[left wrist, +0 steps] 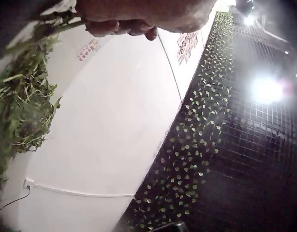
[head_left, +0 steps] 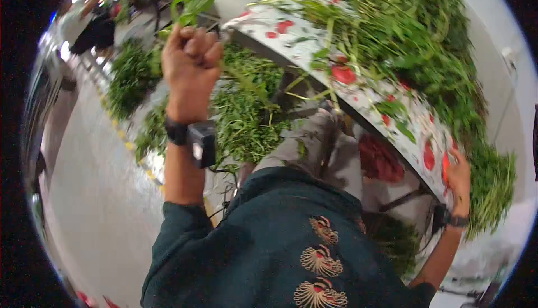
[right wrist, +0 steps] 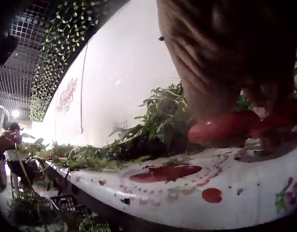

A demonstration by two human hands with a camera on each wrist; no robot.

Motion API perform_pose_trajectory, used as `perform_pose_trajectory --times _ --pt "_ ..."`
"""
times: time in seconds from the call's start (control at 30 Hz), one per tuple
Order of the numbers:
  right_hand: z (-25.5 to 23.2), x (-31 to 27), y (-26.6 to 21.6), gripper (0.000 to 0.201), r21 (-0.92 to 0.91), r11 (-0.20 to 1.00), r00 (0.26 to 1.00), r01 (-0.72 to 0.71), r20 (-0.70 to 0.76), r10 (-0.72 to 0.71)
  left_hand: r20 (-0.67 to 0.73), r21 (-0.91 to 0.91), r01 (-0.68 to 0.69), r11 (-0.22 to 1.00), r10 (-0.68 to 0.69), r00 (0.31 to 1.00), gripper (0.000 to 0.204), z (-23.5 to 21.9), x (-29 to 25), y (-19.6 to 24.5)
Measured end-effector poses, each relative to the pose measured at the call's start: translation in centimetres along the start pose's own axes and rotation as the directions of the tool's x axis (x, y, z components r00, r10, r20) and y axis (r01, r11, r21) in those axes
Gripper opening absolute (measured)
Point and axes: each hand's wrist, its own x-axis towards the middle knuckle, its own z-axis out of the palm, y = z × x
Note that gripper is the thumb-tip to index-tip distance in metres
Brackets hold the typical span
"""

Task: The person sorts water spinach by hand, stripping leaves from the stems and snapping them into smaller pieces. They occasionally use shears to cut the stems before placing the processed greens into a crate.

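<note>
My left hand (head_left: 193, 56) is raised on the left side of the head view, its fingers curled into a fist. It grips a green leafy stem (head_left: 196, 5), whose leaves stick up above the knuckles. In the left wrist view the curled fingers (left wrist: 122, 28) show along the top edge. At the table's right end, my right hand (head_left: 460, 176) holds a smooth red, rounded thing (right wrist: 224, 128) low against the tabletop. Fingers cover part of this thing, and I cannot tell its kind. A large heap of leafy greens (head_left: 414, 45) lies beside the right hand.
The table (head_left: 305, 50) has a white cover with red prints and scattered leaves. More greens (head_left: 241, 117) are piled low, left of my legs. Another person (head_left: 84, 25) is at the upper left. A dark crate (right wrist: 66, 203) stands beneath the table edge.
</note>
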Motion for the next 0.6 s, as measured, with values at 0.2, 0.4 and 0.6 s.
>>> perform_pose_trajectory --times 0.2,0.4,0.6 --pt "1.1 -4.4 -12.3 0.054 0.794 0.605 0.999 0.053 -0.044 -0.029 0.017 -0.180 -0.011 0.984 0.014 1.000 0.035 -2.8 0.6 -0.1" --pt "10.7 -6.3 -26.0 0.091 0.909 0.180 0.521 -0.376 0.368 -0.770 -0.070 -0.132 -0.094 0.987 0.086 0.994 0.037 -2.6 1.1 -0.5" --pt "17.6 -6.7 -30.6 0.095 0.733 0.327 0.244 -0.597 0.554 -0.796 0.011 -0.140 -0.056 0.989 0.058 0.998 0.039 -2.7 1.3 -0.3"
